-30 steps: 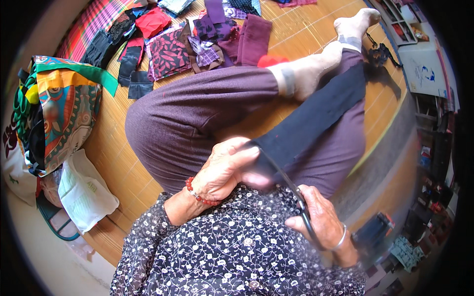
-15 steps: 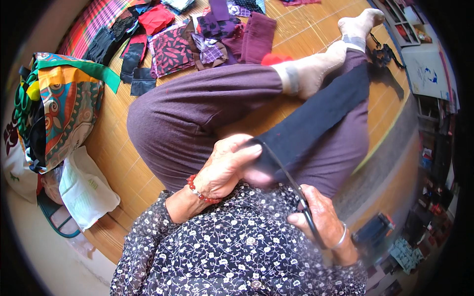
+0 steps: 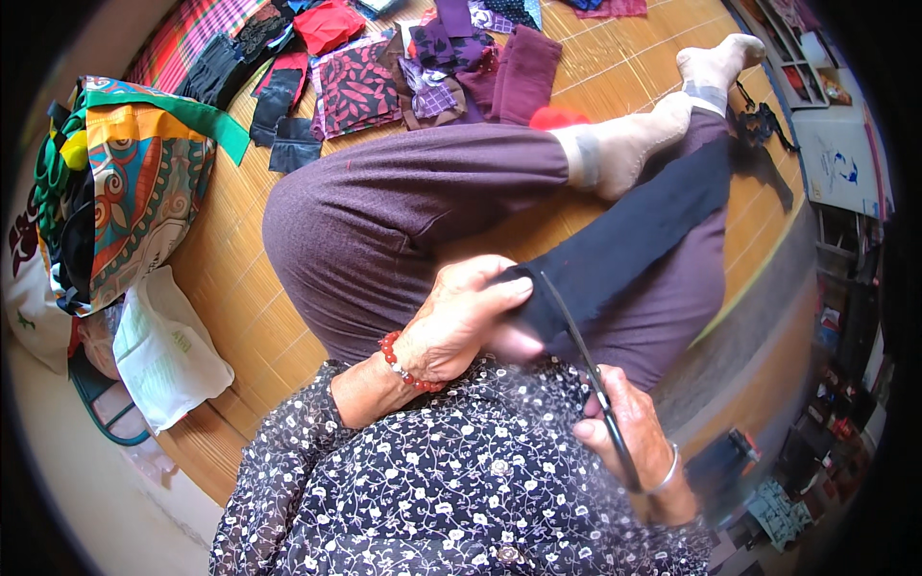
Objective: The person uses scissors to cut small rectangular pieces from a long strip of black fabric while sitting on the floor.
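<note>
Seated on bamboo mat (image 3: 240, 298), legs in purple trousers (image 3: 403, 211), feet in beige socks (image 3: 634, 144).

Left hand (image 3: 461, 322): grip clamped on near end of black strip (image 3: 624, 250), thumb on top, fingers curled under. Red bead bracelet (image 3: 399, 360) at wrist.

Strip runs from left hand up and to the right, draped over the right thigh, far end near the socks.

Right hand (image 3: 624, 432): grip closed thru handles of scissors (image 3: 576, 336), silver bangle (image 3: 663, 472) at wrist. Blades long, dark, pointing up twd the strip, tips touching strip's near edge just beside left thumb. Blades look together or nearly so; blurred, can't tell exactly.

Far side of mat: cloth scraps (image 3: 423, 67) in purple, maroon, red, black, patterned, lying well apart from hands. Red bit (image 3: 557, 117) just behind the knee.

Left edge: bright patterned bag (image 3: 134, 182) w/ green and orange; white plastic bag (image 3: 163, 350) below it, near the mat edge.

Right edge: shelf clutter, blurred, not readable as things.

Floral blouse (image 3: 461, 490) fills the lower middle.
</note>
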